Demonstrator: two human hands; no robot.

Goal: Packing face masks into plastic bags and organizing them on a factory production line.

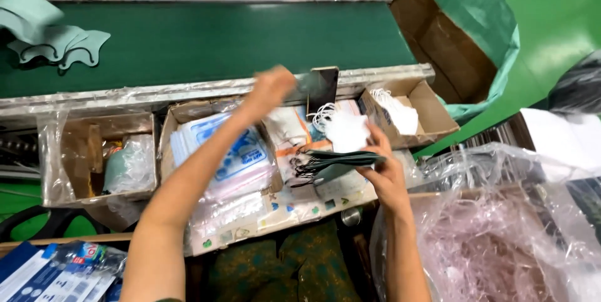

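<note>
Head view: left hand (pixel 270 89) reaches forward, right hand (pixel 383 167) grips stacked masks (pixel 338 160).

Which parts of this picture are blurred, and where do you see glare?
In the head view, the left hand is smeared by motion blur while it reaches toward the belt; the right hand, holding a stack of masks, is sharper. Glare whitens the plastic bag at the right, and the green floor shines. Straight edges bow slightly near the frame borders.
</note>
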